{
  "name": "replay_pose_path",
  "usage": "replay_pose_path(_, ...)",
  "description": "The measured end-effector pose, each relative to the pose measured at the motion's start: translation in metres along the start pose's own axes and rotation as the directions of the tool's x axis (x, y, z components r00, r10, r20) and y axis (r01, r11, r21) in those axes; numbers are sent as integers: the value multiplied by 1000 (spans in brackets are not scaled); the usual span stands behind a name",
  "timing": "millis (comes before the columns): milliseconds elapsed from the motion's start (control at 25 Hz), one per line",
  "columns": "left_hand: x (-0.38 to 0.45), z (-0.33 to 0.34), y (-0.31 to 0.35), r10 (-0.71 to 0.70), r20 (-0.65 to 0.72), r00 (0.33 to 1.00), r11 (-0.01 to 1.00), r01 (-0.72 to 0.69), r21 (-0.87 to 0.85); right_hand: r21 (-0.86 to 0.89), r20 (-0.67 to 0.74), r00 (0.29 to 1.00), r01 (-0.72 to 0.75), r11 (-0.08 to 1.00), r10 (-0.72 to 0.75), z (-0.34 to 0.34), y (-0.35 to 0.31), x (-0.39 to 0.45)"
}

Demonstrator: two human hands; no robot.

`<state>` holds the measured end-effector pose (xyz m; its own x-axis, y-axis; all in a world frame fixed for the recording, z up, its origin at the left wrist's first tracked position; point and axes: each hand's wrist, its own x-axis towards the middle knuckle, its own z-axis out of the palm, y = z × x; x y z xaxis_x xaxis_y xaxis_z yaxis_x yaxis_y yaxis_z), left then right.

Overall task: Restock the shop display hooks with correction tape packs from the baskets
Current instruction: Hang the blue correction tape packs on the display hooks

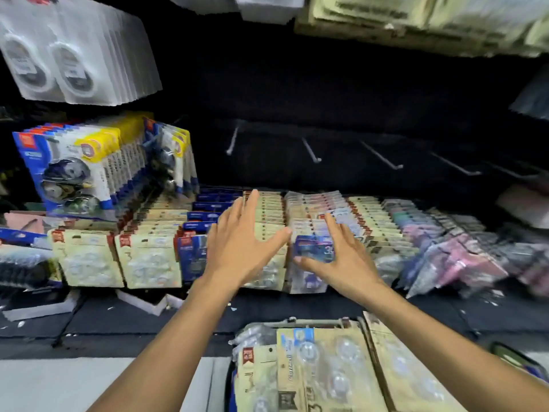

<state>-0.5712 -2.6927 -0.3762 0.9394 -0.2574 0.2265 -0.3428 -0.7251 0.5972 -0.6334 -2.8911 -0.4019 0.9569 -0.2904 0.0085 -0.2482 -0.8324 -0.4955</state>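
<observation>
Shop display, both hands (pixel 297 251) spread, released, over hanging correction tape packs (pixel 267 224)

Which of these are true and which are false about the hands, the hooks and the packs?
1. Both hands are open with fingers spread. True: the left hand and right hand hold nothing.
2. The metal hooks above the rows are full of packs. False: these hooks are bare.
3. Beige packs lie in a basket near the person. True.
4. The blue and yellow packs hang on the right. False: they hang on the left.
</observation>
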Motion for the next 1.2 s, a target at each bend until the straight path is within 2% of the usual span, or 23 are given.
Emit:
replay_pose_path(120,-6,59,58,120,125,985,992,-116,-40,-104,-40,994,-109,989,105,-45,79,-41)
replay_pose_path(200,-22,108,107,220,215,951,975,-209,-73,-137,-70,976,-212,967,204,-70,136,-74)
replay_pose_path(320,-53,185,176,343,326,881,939,-325,-111,-113,-110,926,-372,921,361,-96,216,-121)
replay_pose_path(560,-106,309,259,424,485,765,903,-399,-160,6,-106,783,-615,788,612,-78,370,-205)
replay_pose_path(640,-122,340,280,430,545,720,898,-405,-173,80,-54,702,-706,704,710,-61,419,-232)
replay_pose_path(720,-137,370,295,434,601,671,890,-422,-172,225,-28,610,-768,600,792,-42,468,-259)
replay_pose_path(840,-155,400,306,437,670,601,885,-420,-200,481,-61,457,-765,428,887,-17,527,-283)
replay_pose_path(920,-162,416,309,436,701,564,887,-402,-229,573,-60,355,-753,324,933,-5,555,-287)
replay_pose_path(1000,-166,429,305,437,705,559,889,-389,-242,639,-15,238,-745,193,971,9,569,-282)
replay_pose_path(1080,-167,435,300,432,712,553,893,-371,-253,651,-16,160,-748,132,987,16,572,-275)
replay_pose_path(1200,-163,443,292,418,712,564,907,-301,-294,663,10,113,-745,77,994,13,569,-267)
